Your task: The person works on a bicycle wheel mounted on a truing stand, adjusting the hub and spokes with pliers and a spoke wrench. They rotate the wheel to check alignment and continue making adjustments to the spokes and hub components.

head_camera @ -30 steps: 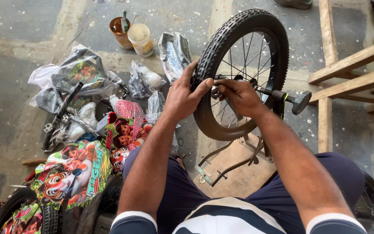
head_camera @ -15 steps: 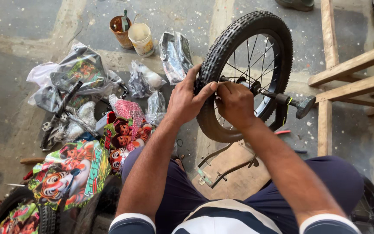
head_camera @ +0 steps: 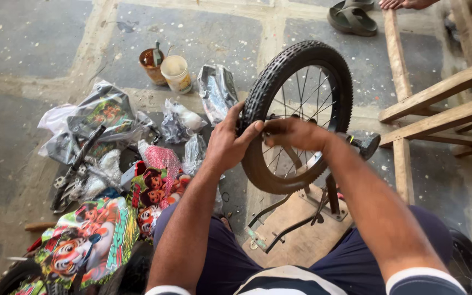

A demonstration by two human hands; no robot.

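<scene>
A small spoked bicycle wheel with a knobby black tyre stands upright in a metal stand on a wooden board in front of my lap. My left hand grips the tyre at its near left side, thumb over the tread. My right hand reaches in among the spokes near the hub, fingers closed around something there; what they pinch is hidden. A black axle end sticks out right of my right wrist.
Plastic bags with bicycle parts and colourful printed pieces lie on the floor at left. Two small pots stand further back. A wooden frame is at right, a sandal at top, another tyre at bottom right.
The view shifted, so the wheel now sits lower and more central. My right hand moved from the right side of the hub toward the left, closer to my left hand.
</scene>
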